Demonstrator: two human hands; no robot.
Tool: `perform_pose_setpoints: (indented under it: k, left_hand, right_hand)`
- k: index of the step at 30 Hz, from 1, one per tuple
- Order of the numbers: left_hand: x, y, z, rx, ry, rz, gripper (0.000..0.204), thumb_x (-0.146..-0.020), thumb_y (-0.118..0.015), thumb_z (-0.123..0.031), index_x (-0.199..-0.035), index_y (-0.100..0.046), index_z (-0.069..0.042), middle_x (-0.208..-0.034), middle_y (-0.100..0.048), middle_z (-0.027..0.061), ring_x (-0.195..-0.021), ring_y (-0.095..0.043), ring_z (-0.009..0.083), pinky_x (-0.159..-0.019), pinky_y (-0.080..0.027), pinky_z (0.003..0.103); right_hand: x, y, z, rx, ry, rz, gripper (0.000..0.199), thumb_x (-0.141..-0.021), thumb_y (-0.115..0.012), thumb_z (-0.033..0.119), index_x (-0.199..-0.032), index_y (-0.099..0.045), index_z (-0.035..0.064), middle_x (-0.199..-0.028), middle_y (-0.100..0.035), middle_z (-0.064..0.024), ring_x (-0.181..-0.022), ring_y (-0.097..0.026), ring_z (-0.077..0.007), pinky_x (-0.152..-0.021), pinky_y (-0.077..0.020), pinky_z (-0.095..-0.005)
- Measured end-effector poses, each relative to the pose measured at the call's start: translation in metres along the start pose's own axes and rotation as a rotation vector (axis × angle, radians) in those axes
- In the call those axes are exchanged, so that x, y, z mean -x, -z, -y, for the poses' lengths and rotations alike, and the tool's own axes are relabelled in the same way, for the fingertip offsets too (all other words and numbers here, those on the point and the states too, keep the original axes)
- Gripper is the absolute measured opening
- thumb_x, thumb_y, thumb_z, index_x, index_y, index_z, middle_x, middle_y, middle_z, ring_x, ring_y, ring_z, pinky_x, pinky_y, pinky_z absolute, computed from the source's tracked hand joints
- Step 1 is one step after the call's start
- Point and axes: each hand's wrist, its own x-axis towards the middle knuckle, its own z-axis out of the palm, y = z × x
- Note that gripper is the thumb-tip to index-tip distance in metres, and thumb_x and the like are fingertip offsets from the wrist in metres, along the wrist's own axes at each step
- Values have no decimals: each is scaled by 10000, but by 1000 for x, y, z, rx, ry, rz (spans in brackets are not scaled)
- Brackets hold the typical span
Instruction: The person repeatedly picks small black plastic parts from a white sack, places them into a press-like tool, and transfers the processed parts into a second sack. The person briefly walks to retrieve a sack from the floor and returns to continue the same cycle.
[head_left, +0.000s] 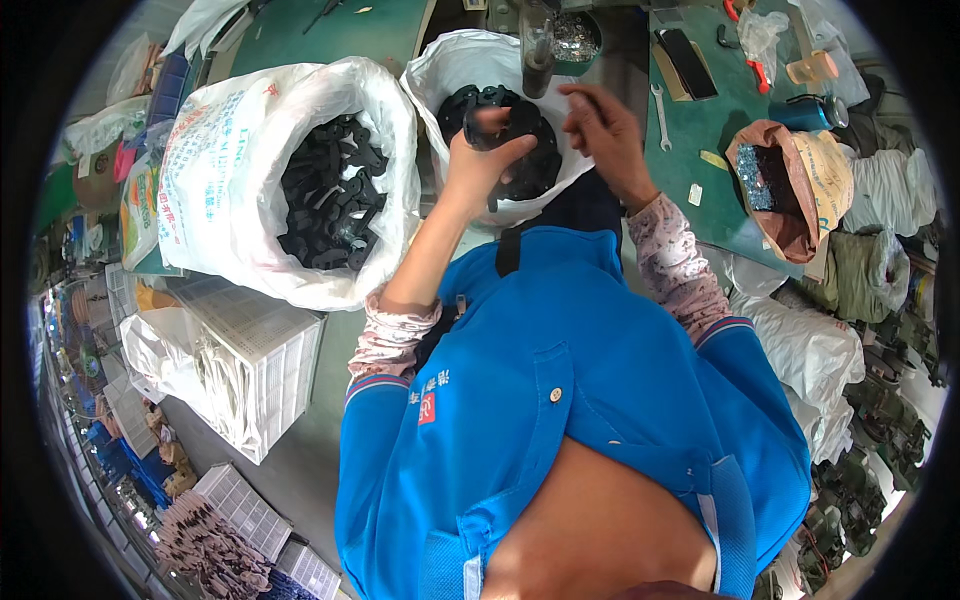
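My left hand is closed around a black plastic part, holding it above a white woven bag. Inside that bag lie more black parts, partly covered by the hand. My right hand is raised at the bag's right side, its fingers bent together; whatever they may pinch is too small to make out. Just beyond both hands stands an upright metal machine post. To the left, a larger white sack gapes over a heap of black molded pieces.
Behind the post is a round tray of small shiny metal pieces. On the green bench at right lie a wrench, a dark phone-like slab and a brown paper bag of small metal parts. A white crate stands lower left.
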Motion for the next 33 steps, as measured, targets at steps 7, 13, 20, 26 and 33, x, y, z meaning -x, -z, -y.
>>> perform_pose_setpoints:
  k: [7,13,20,26,33]
  left_hand:
    - [2,4,-7,-125,2,123,460,-744,-723,-28,-1162,-531,-30,-894,-590,39,-597,-518,64,-433,-347,181]
    - [-3,9,-5,130,63,253,486,-732,-703,9,-1181,-518,-4,-877,-592,37,-625,-525,76,-520,-396,204]
    - [-9,22,-3,553,168,280,417,-794,-538,74,-1196,-436,37,-1094,-528,165,-1024,-577,295,-853,-502,367]
    - [-8,13,-10,637,181,340,315,-870,-558,-7,-1166,-464,43,-1151,-545,223,-1095,-553,357,-905,-507,459]
    - [-12,8,-5,543,121,249,300,-889,-570,-76,-1160,-485,21,-1097,-583,172,-989,-610,286,-837,-539,416]
  right_hand:
    - [0,-13,-15,298,101,91,316,-926,-521,190,-1179,-581,10,-921,-577,-21,-822,-505,-68,-722,-417,-212]
    - [-10,-3,-1,-77,-90,113,286,-890,-583,136,-1133,-604,-11,-935,-634,-46,-757,-565,-91,-681,-460,-217]
    - [-53,12,36,-28,130,32,251,-899,-562,115,-1131,-598,28,-756,-606,-17,-654,-564,-86,-601,-458,-210]
    - [-80,13,49,134,-76,119,225,-888,-566,133,-1036,-600,-33,-729,-638,-74,-507,-572,-107,-418,-425,-214]
    - [-54,5,28,54,-239,60,342,-911,-568,224,-1159,-570,-11,-870,-631,-51,-660,-590,-87,-525,-453,-212]
